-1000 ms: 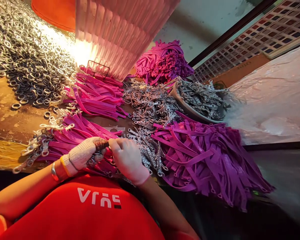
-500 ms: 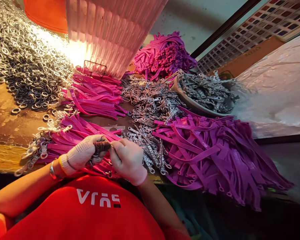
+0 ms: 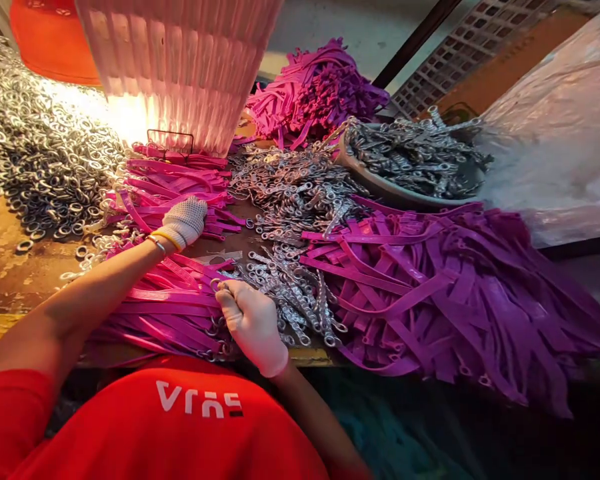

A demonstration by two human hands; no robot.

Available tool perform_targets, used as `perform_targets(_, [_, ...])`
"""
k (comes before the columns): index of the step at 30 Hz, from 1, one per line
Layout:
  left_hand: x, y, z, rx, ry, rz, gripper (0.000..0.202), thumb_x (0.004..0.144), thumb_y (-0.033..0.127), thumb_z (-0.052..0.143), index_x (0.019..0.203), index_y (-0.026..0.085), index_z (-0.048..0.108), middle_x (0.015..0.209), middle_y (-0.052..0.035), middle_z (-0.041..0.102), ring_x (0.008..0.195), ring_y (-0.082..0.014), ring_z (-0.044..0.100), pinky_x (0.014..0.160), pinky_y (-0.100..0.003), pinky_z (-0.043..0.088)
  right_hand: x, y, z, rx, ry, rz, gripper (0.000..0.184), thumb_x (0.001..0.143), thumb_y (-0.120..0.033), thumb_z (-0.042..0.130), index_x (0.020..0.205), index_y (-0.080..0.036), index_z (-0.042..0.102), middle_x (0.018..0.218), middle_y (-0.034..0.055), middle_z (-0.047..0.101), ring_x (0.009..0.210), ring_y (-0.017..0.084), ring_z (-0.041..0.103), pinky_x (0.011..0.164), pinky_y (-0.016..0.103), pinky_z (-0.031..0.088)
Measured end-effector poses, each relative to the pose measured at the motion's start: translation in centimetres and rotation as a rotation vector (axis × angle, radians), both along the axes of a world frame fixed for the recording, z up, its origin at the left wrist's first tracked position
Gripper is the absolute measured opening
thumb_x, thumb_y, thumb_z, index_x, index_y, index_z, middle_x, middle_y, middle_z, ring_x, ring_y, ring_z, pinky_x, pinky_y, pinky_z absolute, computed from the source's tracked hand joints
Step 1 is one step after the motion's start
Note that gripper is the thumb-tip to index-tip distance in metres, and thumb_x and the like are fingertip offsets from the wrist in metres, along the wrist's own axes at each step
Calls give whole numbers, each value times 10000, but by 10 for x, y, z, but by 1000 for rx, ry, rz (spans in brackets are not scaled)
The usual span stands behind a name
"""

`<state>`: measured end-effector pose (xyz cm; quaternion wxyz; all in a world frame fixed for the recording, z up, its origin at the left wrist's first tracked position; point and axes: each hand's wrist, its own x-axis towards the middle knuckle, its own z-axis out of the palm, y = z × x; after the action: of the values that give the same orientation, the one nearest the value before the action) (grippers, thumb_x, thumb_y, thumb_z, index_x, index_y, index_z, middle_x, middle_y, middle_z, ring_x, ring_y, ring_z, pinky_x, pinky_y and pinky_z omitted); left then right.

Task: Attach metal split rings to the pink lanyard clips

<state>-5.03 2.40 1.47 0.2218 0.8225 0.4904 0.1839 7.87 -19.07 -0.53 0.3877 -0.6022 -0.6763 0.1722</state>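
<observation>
My left hand [image 3: 186, 220], in a dotted white glove, reaches onto the upper bundle of pink straps [image 3: 175, 177]. Its fingers point away and are hidden, so I cannot see whether they grip a strap. Nearer my body, my right hand [image 3: 254, 327], in a plain pale glove, pinches a small metal ring [image 3: 215, 285] between thumb and forefinger. Below and left of that ring lies a lower bundle of pink straps [image 3: 175, 303]. Silver metal links with ringed ends [image 3: 285, 287] lie just right of my right hand.
Loose metal rings [image 3: 55, 160] are heaped at the left under bright light. A ribbed translucent panel [image 3: 175, 67] stands behind the straps. On the right are a basin [image 3: 405, 190] of metal links, a large spread of purple straps [image 3: 430, 287] and plastic sheeting [image 3: 570, 147].
My left hand has left my right hand and moved up and away to the upper strap bundle. My right hand stays near its place, with a ring now visible at its fingertips.
</observation>
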Motion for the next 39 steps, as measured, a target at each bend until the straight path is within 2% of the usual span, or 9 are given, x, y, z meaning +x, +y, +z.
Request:
perform_targets(5, [7, 5, -13, -26, -22, 14, 187, 921, 177, 490, 954, 105, 659, 1020, -36, 621, 751, -72, 511, 647, -200, 327, 3, -1, -2, -17, 32, 6, 218, 1031, -322, 496, 1065, -232, 691, 1018, 66, 773, 928, 196, 719, 847, 290, 541])
perform_targets(10, [1, -4, -7, -126, -55, -27, 95, 808, 85, 595, 805, 128, 679, 876, -83, 633, 768, -159, 554, 640, -249, 362, 7, 6, -4, -15, 34, -46, 268, 1022, -315, 515, 1238, -233, 651, 1096, 65, 775, 952, 208, 737, 858, 298, 557])
perform_targets(12, [-10, -19, 2, -191, -71, -81, 77, 812, 132, 616, 813, 143, 692, 747, -55, 618, 664, -150, 539, 583, -243, 365, 7, 11, -3, -4, 23, -68, 275, 1024, -315, 512, 1250, -231, 644, 1076, 63, 776, 926, 209, 738, 839, 299, 558])
perform_targets(15, [-33, -56, 17, -496, -276, -157, 162, 884, 287, 592, 917, 159, 686, 655, -24, 603, 495, -118, 486, 462, -224, 355, 4, 17, 1, 45, 3, -28, 279, 1025, -263, 481, 1254, -224, 635, 1119, 73, 755, 1007, 212, 716, 902, 306, 541])
perform_targets(19, [-58, -104, 29, -817, -582, -81, 299, 909, 437, 591, 771, 172, 585, 543, 13, 508, 403, -84, 388, 369, -197, 296, -8, 21, 10, 52, -115, 20, 317, 1006, -190, 443, 1261, -225, 629, 1106, 83, 746, 992, 213, 701, 890, 302, 526])
perform_targets(24, [-70, -133, 21, -778, -547, -125, 172, 876, 284, 516, 745, 180, 552, 553, 0, 550, 416, -109, 454, 392, -211, 344, -23, 19, 15, 63, -456, 27, 280, 1000, -201, 451, 1184, -191, 662, 879, 79, 715, 733, 189, 639, 653, 264, 431])
perform_targets(30, [-76, -137, -10, -377, -187, -298, 134, 777, 133, 528, 827, 160, 649, 798, -50, 682, 680, -161, 596, 635, -250, 456, -30, 13, 5, 8, -654, 68, 276, 998, -178, 455, 1177, -167, 664, 861, 77, 694, 705, 184, 609, 628, 273, 384])
perform_targets(35, [-83, -145, -14, -765, -465, -190, 260, 933, 390, 531, 826, 161, 591, 665, 5, 580, 495, -104, 491, 456, -207, 379, -32, 12, 19, -133, -544, 117, 368, 987, -223, 525, 1349, -171, 561, 1094, 99, 735, 934, 206, 685, 762, 268, 459])
perform_targets(39, [-86, -154, -13, -805, -590, -124, 396, 930, 519, 578, 772, 155, 571, 591, 27, 530, 470, -84, 450, 442, -192, 357, -34, 14, 29, -330, -653, 130, 418, 944, -269, 581, 1352, -181, 547, 901, 59, 766, 810, 215, 710, 652, 272, 416])
